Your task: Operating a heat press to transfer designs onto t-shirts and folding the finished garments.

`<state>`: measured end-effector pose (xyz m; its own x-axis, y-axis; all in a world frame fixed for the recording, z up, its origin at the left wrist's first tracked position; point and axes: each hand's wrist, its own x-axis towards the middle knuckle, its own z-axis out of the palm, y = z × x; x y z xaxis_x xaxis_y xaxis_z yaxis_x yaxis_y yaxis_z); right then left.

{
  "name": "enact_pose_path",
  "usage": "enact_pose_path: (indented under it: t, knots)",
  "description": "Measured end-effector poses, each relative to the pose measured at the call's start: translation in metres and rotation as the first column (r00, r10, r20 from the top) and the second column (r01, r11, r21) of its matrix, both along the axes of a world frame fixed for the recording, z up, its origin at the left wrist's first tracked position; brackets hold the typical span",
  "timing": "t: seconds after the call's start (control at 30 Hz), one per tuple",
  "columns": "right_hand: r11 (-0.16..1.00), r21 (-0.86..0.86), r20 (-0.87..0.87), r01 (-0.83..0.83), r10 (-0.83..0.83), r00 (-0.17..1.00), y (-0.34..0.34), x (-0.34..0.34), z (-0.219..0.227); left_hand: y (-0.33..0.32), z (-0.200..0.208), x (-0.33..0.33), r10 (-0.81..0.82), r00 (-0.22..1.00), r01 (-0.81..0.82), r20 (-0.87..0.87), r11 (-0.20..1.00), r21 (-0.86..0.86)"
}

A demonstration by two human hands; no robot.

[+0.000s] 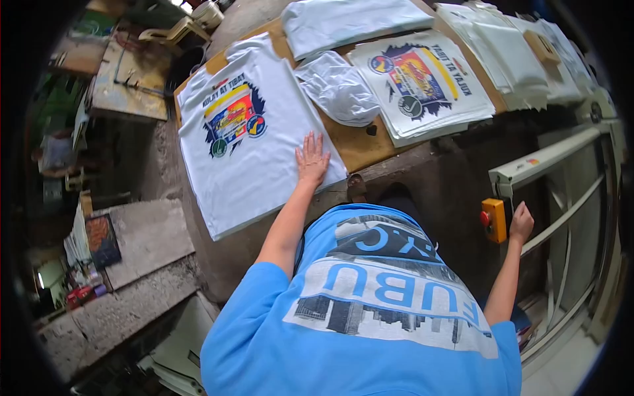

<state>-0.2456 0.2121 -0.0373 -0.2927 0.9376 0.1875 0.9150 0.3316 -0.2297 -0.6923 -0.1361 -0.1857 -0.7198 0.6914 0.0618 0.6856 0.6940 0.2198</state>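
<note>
White printed T-shirt (251, 138) lies flat, upper left of centre on the brown board (360, 148). Left hand (312, 160) rests on its lower right edge, palm down, fingers spread, gripping nothing. Right hand (521, 223), right of frame, is closed beside the orange button box (494, 220) on the white machine frame (548, 158); whether it grasps anything, cannot tell. Risks: palm drag wrinkling the shirt; crumpled plastic bag (340, 89) close by snagging

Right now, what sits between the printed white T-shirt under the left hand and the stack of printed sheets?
Head view: a crumpled white garment lies on the bare brown board between the T-shirt and sheet stack.
</note>
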Motion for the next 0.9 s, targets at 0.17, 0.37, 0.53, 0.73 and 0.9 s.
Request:
enact_pose_path:
  t: [0.17, 0.37, 0.53, 0.73, 0.9]
  knots:
    - [0.998, -0.055, 0.040, -0.012, 0.014, 0.999, 0.005, 0.003, -0.007, -0.002, -0.004, 0.006, 0.056, 0.998, -0.057, 0.030, 0.998, 0.021]
    - [0.997, -0.079, 0.032, -0.010, 0.013, 0.999, 0.004, -0.002, -0.002, -0.003, -0.012, 0.010, 0.104, 0.994, -0.103, -0.034, 0.994, 0.019]
    - [0.996, -0.060, 0.023, -0.064, 0.065, 0.998, 0.005, 0.001, -0.004, -0.002, -0.011, 0.011, 0.114, 0.993, -0.112, -0.039, 0.992, 0.050]
    - [0.994, -0.073, -0.004, -0.085, 0.085, 0.996, 0.003, -0.002, 0.000, -0.001, -0.010, 0.012, 0.122, 0.992, -0.120, -0.033, 0.992, 0.043]
    - [0.986, -0.164, 0.077, -0.022, 0.036, 0.996, 0.009, 0.004, -0.002, 0.000, -0.008, 0.013, 0.142, 0.990, -0.141, -0.011, 0.989, 0.045]
